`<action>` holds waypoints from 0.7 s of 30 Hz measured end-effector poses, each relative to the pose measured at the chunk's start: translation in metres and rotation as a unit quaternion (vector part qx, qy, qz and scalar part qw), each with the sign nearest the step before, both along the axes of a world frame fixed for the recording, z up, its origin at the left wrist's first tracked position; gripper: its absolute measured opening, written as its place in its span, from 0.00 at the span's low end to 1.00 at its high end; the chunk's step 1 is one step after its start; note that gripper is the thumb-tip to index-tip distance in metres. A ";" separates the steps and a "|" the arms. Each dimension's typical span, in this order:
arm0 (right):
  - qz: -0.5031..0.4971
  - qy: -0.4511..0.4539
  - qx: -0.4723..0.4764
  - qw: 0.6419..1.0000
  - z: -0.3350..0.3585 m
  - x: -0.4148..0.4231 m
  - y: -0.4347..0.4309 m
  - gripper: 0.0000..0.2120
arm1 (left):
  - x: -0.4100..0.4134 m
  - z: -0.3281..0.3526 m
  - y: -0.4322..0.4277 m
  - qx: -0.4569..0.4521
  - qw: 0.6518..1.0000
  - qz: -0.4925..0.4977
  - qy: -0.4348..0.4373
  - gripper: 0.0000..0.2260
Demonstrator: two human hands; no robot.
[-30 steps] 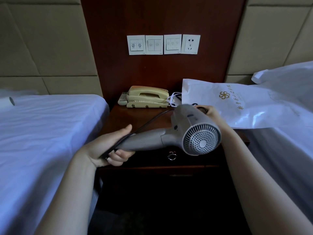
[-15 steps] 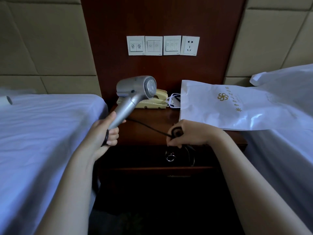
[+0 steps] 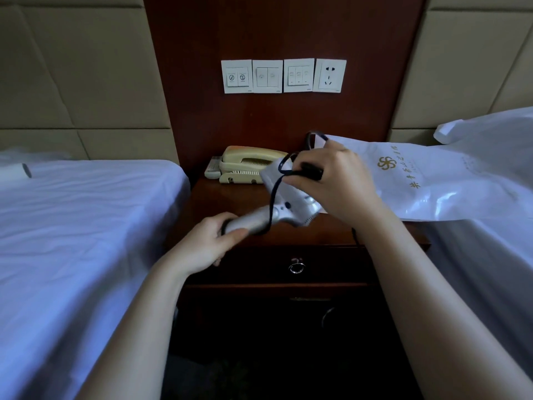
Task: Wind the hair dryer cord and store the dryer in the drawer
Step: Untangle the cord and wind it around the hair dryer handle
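One hair dryer (image 3: pixel 291 207) with one cord (image 3: pixel 271 203), held just above the counter (image 3: pixel 219 200).
Left hand (image 3: pixel 207 245) curled round the handle end; right hand (image 3: pixel 337 186) raised over the barrel, pinching the plug (image 3: pixel 313 172), cord looped across the body; one drawer (image 3: pixel 259 267) below, closed.

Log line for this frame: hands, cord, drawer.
left hand: grips hair dryer handle | right hand: holds cord | drawer: closed
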State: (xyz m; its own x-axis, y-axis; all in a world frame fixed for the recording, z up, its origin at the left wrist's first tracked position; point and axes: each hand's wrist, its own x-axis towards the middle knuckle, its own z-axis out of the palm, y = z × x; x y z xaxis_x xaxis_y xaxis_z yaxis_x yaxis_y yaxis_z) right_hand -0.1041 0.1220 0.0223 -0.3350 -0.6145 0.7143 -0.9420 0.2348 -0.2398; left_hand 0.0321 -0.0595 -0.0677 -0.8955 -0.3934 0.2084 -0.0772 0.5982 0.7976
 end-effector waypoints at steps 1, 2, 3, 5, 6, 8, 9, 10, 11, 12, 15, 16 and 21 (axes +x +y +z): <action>-0.001 0.007 -0.003 1.000 -0.002 0.000 -0.002 0.07 | -0.001 -0.001 0.004 -0.016 1.000 -0.015 -0.021 0.02; -0.003 0.012 -0.002 1.000 -0.005 0.001 -0.003 0.08 | -0.002 -0.001 0.009 -0.019 0.999 -0.029 -0.039 0.03; -0.005 0.016 0.002 1.000 -0.008 0.001 -0.005 0.08 | -0.003 -0.002 0.013 -0.019 0.998 -0.042 -0.053 0.03; -0.003 0.024 0.005 1.000 -0.012 0.002 -0.006 0.09 | -0.004 -0.002 0.021 -0.034 0.994 -0.066 -0.082 0.04; 0.001 0.031 0.003 1.000 -0.013 0.002 -0.007 0.09 | -0.004 -0.001 0.024 -0.057 0.991 -0.076 -0.094 0.05; 0.009 0.043 0.011 0.999 -0.015 0.005 -0.010 0.10 | -0.004 0.001 0.028 -0.123 0.981 -0.096 -0.114 0.07; 0.012 0.044 0.023 0.999 -0.016 0.007 -0.012 0.10 | -0.004 0.001 0.031 -0.148 0.975 -0.103 -0.127 0.06; 0.013 0.042 0.032 0.999 -0.018 0.008 -0.013 0.11 | -0.005 0.000 0.035 -0.167 0.970 -0.105 -0.142 0.06; 0.011 0.038 0.037 0.999 -0.020 0.008 -0.014 0.11 | -0.006 -0.001 0.039 -0.184 0.965 -0.103 -0.154 0.06; 0.003 0.031 0.038 0.999 -0.021 0.006 -0.013 0.11 | -0.007 -0.003 0.042 -0.199 0.962 -0.100 -0.160 0.06; -0.037 -0.004 0.020 0.999 -0.018 -0.007 -0.005 0.10 | -0.007 -0.005 0.043 -0.192 0.968 -0.088 -0.133 0.06; -0.047 -0.026 0.006 0.999 -0.016 -0.013 -0.001 0.08 | -0.006 -0.004 0.040 -0.171 0.975 -0.082 -0.117 0.06; -0.008 -0.176 -0.029 0.984 -0.018 -0.042 0.018 0.14 | 0.003 0.001 0.035 -0.002 0.988 -0.144 -0.056 0.09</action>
State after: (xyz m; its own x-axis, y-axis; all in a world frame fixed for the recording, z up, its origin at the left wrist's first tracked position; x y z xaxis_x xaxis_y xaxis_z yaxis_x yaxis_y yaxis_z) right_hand -0.1460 0.1395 0.0041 -0.5779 -0.5679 0.5861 -0.7941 0.2255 -0.5644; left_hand 0.0356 -0.0249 -0.0666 -0.9876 -0.1185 0.1029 0.0091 0.6111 0.7915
